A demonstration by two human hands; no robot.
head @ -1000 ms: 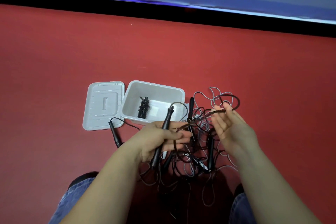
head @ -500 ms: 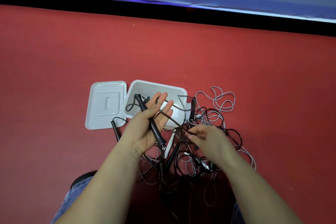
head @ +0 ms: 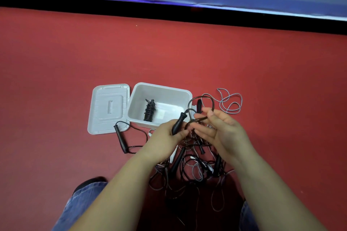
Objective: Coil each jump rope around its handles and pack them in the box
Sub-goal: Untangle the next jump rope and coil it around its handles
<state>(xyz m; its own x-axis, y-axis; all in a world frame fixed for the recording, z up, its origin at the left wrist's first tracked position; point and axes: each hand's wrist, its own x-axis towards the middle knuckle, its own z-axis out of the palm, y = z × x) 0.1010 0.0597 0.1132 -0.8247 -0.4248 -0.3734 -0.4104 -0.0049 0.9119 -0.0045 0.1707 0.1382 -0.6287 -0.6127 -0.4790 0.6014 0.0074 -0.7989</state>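
Observation:
My left hand grips a black jump-rope handle just in front of the white box. From the handle's top its dark cord arcs in a loop over to my right hand. That hand pinches the cord between thumb and fingers, with the other fingers stretched out. One coiled black rope lies inside the box. Beneath both hands is a tangled pile of ropes and handles.
The box's white lid lies flat to its left. A loose black handle rests on the red floor by the lid. A grey cord loops out to the right of the box. My jeans-clad knees frame the pile.
My left hand, open-palmed over the box half a second ago, has closed round the handle and dropped back. My right hand rose from the pile, lifting a loop of cord.

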